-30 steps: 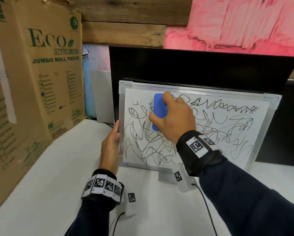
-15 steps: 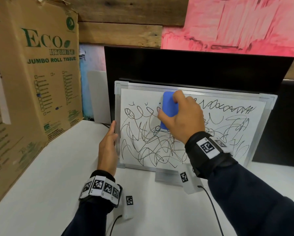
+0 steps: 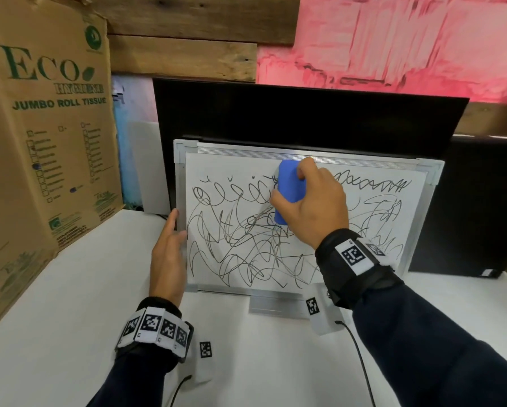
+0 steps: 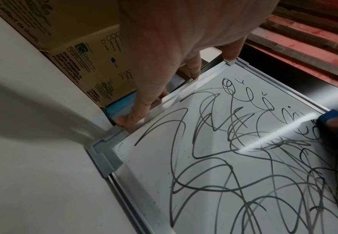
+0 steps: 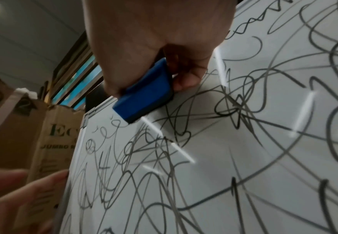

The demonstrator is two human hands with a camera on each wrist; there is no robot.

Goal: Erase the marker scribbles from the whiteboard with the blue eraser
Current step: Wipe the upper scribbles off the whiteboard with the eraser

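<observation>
Bright, even light — glare streaks cross the whiteboard (image 4: 224, 166), wrist views blurred and edge-warped.

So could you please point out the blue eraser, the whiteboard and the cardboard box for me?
blue eraser (image 3: 289, 186), head view, its blue back.
whiteboard (image 3: 305, 155), head view, top frame rail.
cardboard box (image 3: 49, 136), head view, printed front face.

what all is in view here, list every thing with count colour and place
whiteboard: 1, white with silver frame, propped upright on the table against the black panel
scribbles: many, black, across most of the whiteboard
eraser: 1, blue, near the board's top middle
black panel: 1, behind the whiteboard
cardboard box: 1, brown with green print, left
table: 1, white
wood planks: brown, on the pink wall
left hand: steadies the board's left frame edge
right hand: grips the eraser
</observation>
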